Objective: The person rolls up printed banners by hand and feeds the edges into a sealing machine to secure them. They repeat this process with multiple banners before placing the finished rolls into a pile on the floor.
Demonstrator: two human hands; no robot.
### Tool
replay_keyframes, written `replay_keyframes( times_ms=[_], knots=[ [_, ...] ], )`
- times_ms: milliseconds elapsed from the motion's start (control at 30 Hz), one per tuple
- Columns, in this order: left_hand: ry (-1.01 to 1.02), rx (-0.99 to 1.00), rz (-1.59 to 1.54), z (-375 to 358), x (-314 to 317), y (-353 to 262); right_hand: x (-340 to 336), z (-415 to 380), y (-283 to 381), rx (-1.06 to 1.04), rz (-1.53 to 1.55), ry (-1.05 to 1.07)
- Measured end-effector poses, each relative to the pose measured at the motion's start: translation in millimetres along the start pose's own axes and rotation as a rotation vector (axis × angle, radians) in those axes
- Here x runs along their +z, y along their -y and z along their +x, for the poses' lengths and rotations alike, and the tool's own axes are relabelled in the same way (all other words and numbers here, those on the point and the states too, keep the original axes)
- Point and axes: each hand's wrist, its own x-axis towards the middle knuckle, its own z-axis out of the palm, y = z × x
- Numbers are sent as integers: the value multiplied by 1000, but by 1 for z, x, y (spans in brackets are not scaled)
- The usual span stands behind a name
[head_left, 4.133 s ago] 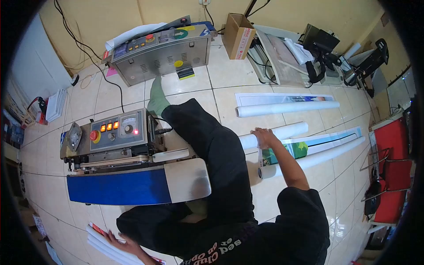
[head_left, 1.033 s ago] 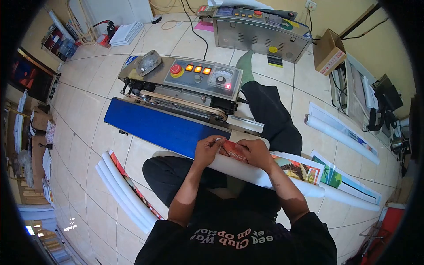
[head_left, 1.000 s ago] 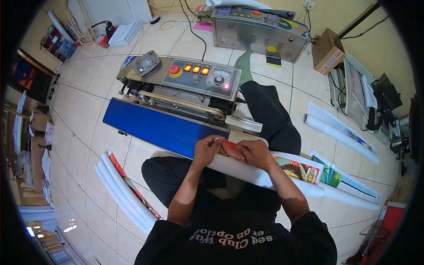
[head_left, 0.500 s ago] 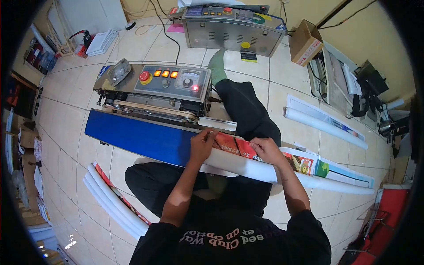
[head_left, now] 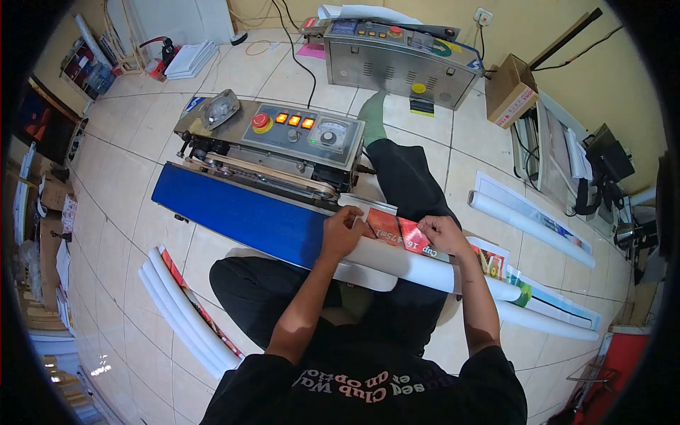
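A partly rolled printed sheet [head_left: 397, 230], red with white lettering, lies face up across the right end of the blue conveyor belt [head_left: 241, 212]. Its white rolled part [head_left: 404, 261] runs along the side nearest me. My left hand [head_left: 344, 232] pinches the sheet's left end, close to the metal guide of the band sealer [head_left: 304, 134]. Further right, the fingers of my right hand [head_left: 440, 235] are closed on the sheet's upper edge. Lit orange switches and a red stop button show on the sealer's panel.
A second sealer [head_left: 400, 67] stands at the back, beside a cardboard box [head_left: 511, 92]. Rolled prints [head_left: 531, 227] lie on the tiles at right, with more rolls [head_left: 188, 312] at left. My bent legs flank the belt. A black cable [head_left: 301, 67] runs behind the machine.
The whole view has shifted, so the machines sit further right and lower. The roll's right end now stands apart from the roll on the floor. The panel's small light turned from red to green.
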Motion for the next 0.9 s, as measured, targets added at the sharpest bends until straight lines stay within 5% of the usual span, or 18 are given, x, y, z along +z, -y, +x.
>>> replay_keyframes(
  times_ms=[67,167,500,833,900],
  knots=[
    [10,-318,-441,3,-7,16,2,8,-3,-13,42,51],
    [-21,-434,-661,8,-18,31,10,23,7,-54,91,31],
    [-85,-260,-696,25,-53,58,26,65,31,-5,16,26],
    [21,-362,-621,34,-83,73,35,72,46,51,-172,-52],
    [-228,-274,-533,28,-88,71,37,73,52,47,-192,-65]
  ],
)
